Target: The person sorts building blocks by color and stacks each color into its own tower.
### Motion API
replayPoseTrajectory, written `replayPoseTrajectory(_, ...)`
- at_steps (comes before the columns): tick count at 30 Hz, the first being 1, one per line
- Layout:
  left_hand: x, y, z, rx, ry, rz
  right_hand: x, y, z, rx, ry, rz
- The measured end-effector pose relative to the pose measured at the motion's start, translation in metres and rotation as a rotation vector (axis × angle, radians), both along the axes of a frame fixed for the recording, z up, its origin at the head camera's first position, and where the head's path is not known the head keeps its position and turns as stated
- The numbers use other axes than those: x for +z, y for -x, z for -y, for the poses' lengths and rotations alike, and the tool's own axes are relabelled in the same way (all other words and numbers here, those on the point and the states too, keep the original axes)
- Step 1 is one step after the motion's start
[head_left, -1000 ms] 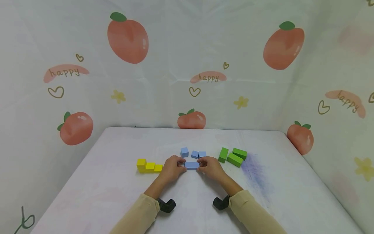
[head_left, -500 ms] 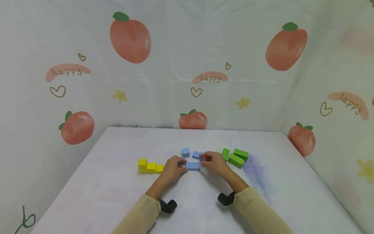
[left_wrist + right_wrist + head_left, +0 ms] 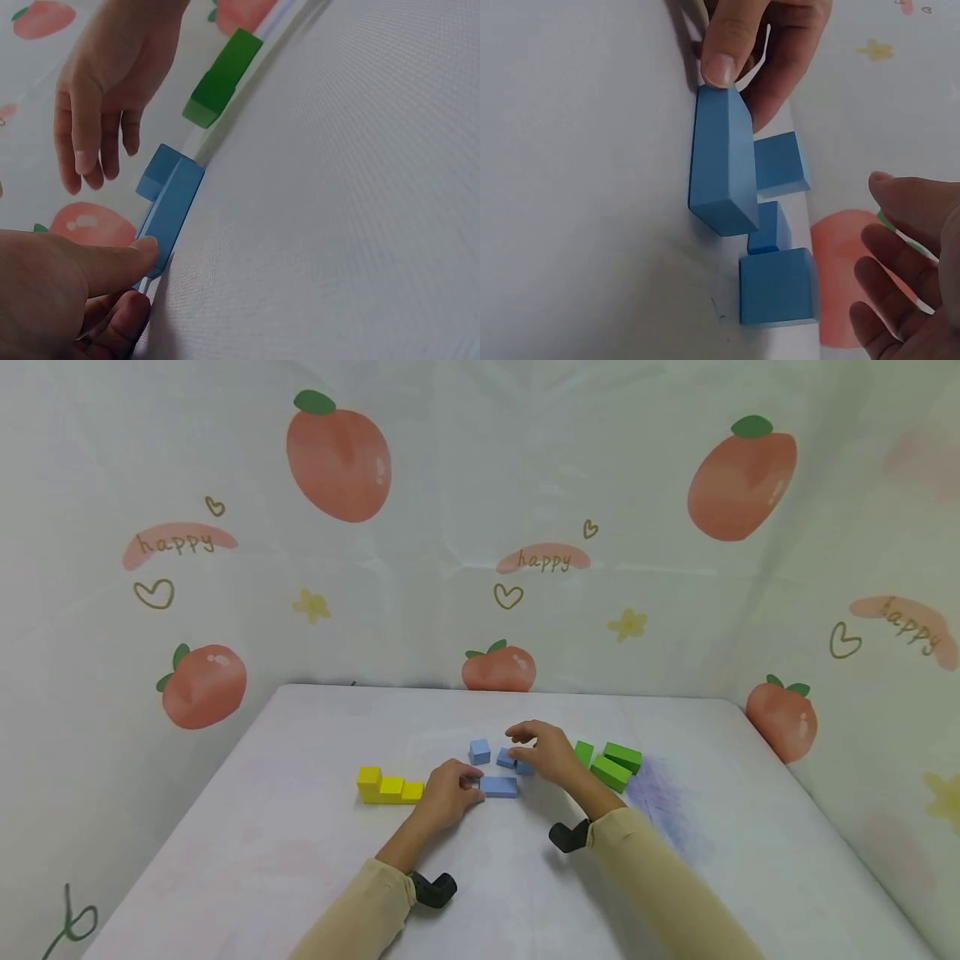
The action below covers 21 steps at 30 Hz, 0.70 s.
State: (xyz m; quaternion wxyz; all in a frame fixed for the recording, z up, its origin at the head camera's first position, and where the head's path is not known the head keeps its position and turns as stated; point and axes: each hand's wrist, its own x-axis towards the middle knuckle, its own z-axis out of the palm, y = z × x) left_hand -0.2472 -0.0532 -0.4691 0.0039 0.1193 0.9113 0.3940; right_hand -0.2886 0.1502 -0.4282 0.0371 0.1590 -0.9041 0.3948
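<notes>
A long blue block [image 3: 498, 787] lies flat on the table near its middle. My left hand [image 3: 448, 793] holds the block's left end between thumb and fingers; the thumb [image 3: 146, 251] touches it in the left wrist view. Just behind the block sit a blue cube [image 3: 480, 752] and two smaller blue blocks, one [image 3: 506, 758] beside the other [image 3: 525, 768]. Over the smaller ones hovers my right hand [image 3: 547, 753], fingers spread and nothing in them. In the right wrist view this right hand [image 3: 922, 277] is apart from the blue blocks.
To the left, yellow blocks [image 3: 382, 791] form a stepped row. Three green blocks [image 3: 611, 772] lie at the right, partly behind the right hand. A printed cloth [image 3: 420, 568] hangs behind the table [image 3: 300, 860]. Each wrist wears a black device [image 3: 433, 890].
My right hand has let go of the long block's right end and moved up and back over the small blue blocks. My left hand stays at the left end.
</notes>
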Motion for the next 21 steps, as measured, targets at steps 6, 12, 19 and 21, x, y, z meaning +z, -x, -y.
replayPoseTrajectory(6, 0.001, -0.001, 0.001, -0.018, -0.004, -0.009, -0.002, 0.011, 0.007, 0.01, 0.004, 0.038)
replayPoseTrajectory(12, 0.002, -0.001, 0.001, -0.016, -0.008, -0.011, -0.002, 0.019, 0.013, 0.002, -0.021, 0.081)
replayPoseTrajectory(19, 0.004, -0.002, 0.001, -0.024, -0.022, 0.007, -0.009, 0.028, 0.018, 0.032, -0.043, 0.108)
replayPoseTrajectory(21, 0.005, -0.002, 0.002, -0.024, -0.023, 0.006, -0.011, 0.03, 0.021, 0.039, -0.049, 0.121)
